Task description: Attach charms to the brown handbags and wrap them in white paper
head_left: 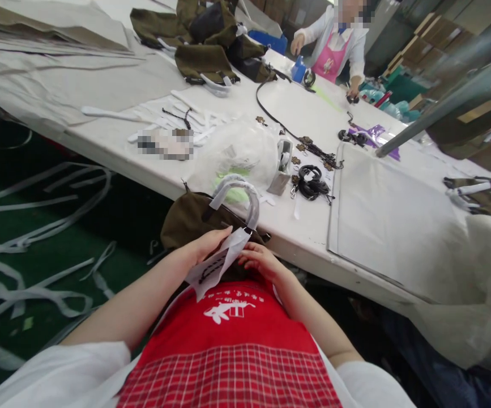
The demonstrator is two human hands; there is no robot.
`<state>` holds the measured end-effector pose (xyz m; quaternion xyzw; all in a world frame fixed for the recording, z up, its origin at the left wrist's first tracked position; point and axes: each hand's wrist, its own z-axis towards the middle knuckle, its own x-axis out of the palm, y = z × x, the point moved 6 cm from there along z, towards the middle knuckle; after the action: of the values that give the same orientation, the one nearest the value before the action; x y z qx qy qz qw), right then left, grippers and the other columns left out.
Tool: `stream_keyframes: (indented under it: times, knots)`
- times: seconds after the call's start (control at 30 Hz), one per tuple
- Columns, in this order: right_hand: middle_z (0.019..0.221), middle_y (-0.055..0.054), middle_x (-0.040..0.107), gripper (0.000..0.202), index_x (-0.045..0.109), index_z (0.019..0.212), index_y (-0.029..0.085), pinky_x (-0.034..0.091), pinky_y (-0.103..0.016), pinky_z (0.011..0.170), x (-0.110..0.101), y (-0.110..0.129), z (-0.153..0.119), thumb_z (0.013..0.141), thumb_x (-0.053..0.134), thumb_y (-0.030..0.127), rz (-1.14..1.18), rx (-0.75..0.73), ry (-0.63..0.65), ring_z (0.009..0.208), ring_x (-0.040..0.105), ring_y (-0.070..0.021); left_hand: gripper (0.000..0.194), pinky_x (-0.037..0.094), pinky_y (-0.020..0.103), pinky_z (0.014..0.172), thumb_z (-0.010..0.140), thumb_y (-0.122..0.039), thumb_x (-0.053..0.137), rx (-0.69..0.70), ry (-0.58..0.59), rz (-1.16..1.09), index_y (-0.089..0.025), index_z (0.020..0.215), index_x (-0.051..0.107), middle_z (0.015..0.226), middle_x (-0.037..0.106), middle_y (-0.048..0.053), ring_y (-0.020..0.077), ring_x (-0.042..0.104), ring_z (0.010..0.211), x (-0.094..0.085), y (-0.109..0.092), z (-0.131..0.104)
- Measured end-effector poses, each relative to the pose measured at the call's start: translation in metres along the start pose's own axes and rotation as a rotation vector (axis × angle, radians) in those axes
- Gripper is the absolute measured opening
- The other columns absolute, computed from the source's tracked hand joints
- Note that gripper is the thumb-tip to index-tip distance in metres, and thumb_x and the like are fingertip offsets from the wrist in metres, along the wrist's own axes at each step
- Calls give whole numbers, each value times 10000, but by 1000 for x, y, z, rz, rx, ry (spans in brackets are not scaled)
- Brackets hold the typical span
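Note:
An olive-brown bag (pixel 186 221) leans against the table's near edge, just in front of my red apron. Its curved handle (pixel 251 198) is wrapped in white material and arches up. A white sheet with dark marks (pixel 217 266) hangs between my hands, below the handle's end. My left hand (pixel 211 243) is at the sheet's left side, its fingers mostly hidden behind the sheet. On the other side my right hand (pixel 257 258) has curled fingers by the sheet's edge and the bag; what they hold, if anything, is hidden.
The white table (pixel 139 170) bears a clear plastic bag (pixel 232 147), coiled black cords (pixel 311 182) and white strips. More olive bags (pixel 205 59) lie farther back. A metal pole (pixel 444 102) rises at right. Across the table stands a person in a pink apron (pixel 332 56).

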<state>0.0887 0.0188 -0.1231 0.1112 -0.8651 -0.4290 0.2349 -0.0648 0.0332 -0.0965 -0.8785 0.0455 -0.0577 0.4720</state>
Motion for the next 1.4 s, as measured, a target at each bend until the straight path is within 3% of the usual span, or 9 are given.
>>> stream_keyframes:
  times: [0.13,0.27,0.5,0.7,0.93,1.17,1.27,1.33,1.4]
  knots:
    - [679,-27,672,368,682,810,137,430,-192,472,16,-11,10,620,823,419,51,54,-66,561,591,-114,550,498,344,733,680,-632,663,35,103,294,-139,920,701,876,729,86,267,660,825,-15,0,-22]
    - [517,-2,601,312,664,719,131,386,-215,415,35,-16,23,680,779,418,59,59,-119,436,514,-107,399,463,345,857,815,-420,582,160,12,718,-141,1092,653,1104,704,119,297,641,1020,-18,-6,-39]
    - [489,1,592,204,635,720,130,356,-204,364,45,-14,26,783,674,320,45,68,-284,400,504,-109,347,472,356,756,966,-258,364,303,-238,1250,-190,1177,631,992,701,114,274,661,915,-8,-21,-61]
    - [492,-19,596,206,611,685,120,395,-194,362,54,-14,26,825,625,270,94,117,-338,397,530,-112,314,471,360,693,941,-180,440,542,-367,1513,-139,1180,639,922,644,113,259,610,832,5,-25,-79]
    - [541,-15,608,251,595,729,144,436,-212,386,56,-8,25,881,551,339,187,118,-290,415,536,-118,247,499,367,695,921,-134,470,767,-298,1576,-75,1066,661,878,659,118,242,594,794,17,-11,-89]
    - [416,28,512,342,557,606,170,333,-215,348,51,-10,29,697,762,429,66,11,-322,361,440,-99,253,519,375,733,925,-139,447,820,-176,1471,-105,1054,663,902,678,112,244,621,818,16,-3,-89]
    - [418,42,504,342,548,620,180,299,-214,355,50,-13,34,693,748,447,111,-32,-322,358,407,-86,251,516,356,803,930,-262,487,719,-271,1136,-131,1070,648,976,681,106,228,632,879,-6,-13,-90]
    - [446,42,526,342,565,673,179,301,-217,367,51,-14,35,689,744,470,130,-37,-301,373,420,-91,323,510,338,811,923,-393,483,563,-373,864,-145,1041,653,1000,679,102,220,634,888,-30,-17,-84]
    - [453,43,529,364,565,696,182,298,-222,372,53,-13,35,680,746,497,140,-37,-280,385,432,-99,424,502,330,765,905,-507,438,341,-335,628,-156,913,675,922,690,87,227,635,847,-47,-11,-72]
